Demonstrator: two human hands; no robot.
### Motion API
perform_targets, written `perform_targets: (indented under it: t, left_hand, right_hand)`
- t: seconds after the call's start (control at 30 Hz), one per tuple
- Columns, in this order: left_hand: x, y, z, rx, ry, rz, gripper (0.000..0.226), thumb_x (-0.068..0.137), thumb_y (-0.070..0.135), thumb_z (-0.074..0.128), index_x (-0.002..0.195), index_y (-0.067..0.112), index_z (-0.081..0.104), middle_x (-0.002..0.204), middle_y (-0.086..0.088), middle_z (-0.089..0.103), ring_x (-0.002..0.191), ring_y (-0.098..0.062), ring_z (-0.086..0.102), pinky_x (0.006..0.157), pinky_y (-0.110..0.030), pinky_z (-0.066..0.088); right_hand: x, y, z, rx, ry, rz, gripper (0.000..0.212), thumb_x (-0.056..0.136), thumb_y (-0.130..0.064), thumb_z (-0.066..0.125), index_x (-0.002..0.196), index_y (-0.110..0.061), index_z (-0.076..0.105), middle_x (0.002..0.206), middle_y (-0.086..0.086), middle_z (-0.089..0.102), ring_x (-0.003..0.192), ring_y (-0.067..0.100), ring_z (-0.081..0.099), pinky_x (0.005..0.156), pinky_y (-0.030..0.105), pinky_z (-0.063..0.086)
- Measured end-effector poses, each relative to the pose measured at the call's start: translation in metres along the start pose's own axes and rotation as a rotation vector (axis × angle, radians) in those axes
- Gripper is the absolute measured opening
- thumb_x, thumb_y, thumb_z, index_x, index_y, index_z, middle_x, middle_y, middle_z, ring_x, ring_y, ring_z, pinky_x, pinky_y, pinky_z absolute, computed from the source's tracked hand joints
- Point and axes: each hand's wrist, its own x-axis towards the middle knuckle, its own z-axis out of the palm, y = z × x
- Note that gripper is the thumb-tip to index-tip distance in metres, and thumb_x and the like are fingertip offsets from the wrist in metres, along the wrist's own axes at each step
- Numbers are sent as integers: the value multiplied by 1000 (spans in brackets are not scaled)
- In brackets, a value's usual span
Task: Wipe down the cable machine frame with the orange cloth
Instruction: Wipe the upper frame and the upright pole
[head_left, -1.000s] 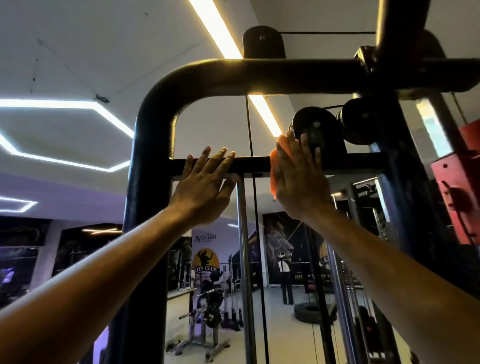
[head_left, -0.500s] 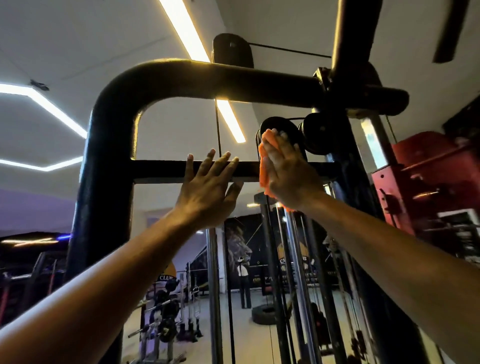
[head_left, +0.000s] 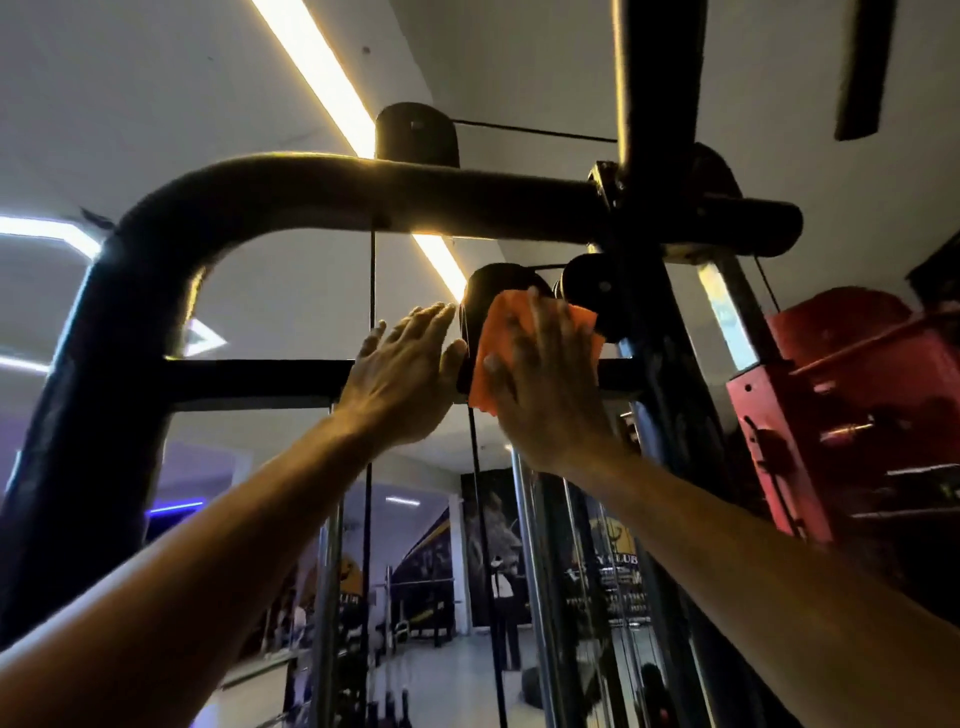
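The right hand (head_left: 550, 384) presses the orange cloth (head_left: 491, 353) flat — fingers straight — against a black pulley (head_left: 498, 286) and the cable machine frame's crossbar (head_left: 249, 378); the left hand (head_left: 402, 371), fingers straight, rests on the crossbar beside it.

Left hand (head_left: 400, 374) on crossbar (head_left: 249, 378); right hand (head_left: 545, 384) beside, cloth (head_left: 491, 353) apparently under.

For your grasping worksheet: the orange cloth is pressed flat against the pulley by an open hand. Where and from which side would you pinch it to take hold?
Probably the free corner at the upper right of the orange cloth, approached from the right. The right hand lies flat over the middle, the left hand crowds the left side, and that corner sticks out past the fingers, uncovered.
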Motion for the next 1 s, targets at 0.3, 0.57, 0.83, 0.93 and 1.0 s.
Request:
perform_targets:
  t: [0.3,0.57,0.83,0.93,1.0]
  left_hand:
    - [21,-1,-1,33,-35,94,60,116,51,24,171,38,6,178,11,8,165,-13,4,135,-42,3]
    - [12,6,2,54,50,64,58,117,45,29,171,36,9,177,9,14,163,-22,21,124,-47,34]
    - [4,-4,4,62,56,123,68,108,55,18,171,29,20,176,7,19,162,-13,17,125,-30,7]
    - [-1,-7,7,104,73,149,67,110,53,16,171,27,21,176,5,21,163,-14,18,129,-33,8]
    - [-2,-9,10,121,66,154,66,110,53,15,171,27,21,176,5,21,164,-14,17,132,-36,10]
  right_hand:
    - [56,18,6,-2,-48,-50,92,96,-70,-24,175,-27,-4,182,5,-13,168,30,-13,134,60,3]
    - [29,27,5,-12,-67,-96,81,100,-62,-10,174,-29,-5,181,0,-17,167,25,-19,135,54,-6]
    - [47,17,-6,23,-15,-81,73,110,-62,17,175,-29,12,183,4,5,169,31,2,135,60,6]
    - [24,30,-4,35,32,-161,65,112,-50,25,173,-27,26,180,7,20,167,34,15,134,59,14]
    - [38,33,-6,-8,-29,-147,73,108,-58,11,174,-29,18,182,7,11,168,35,6,134,62,12]
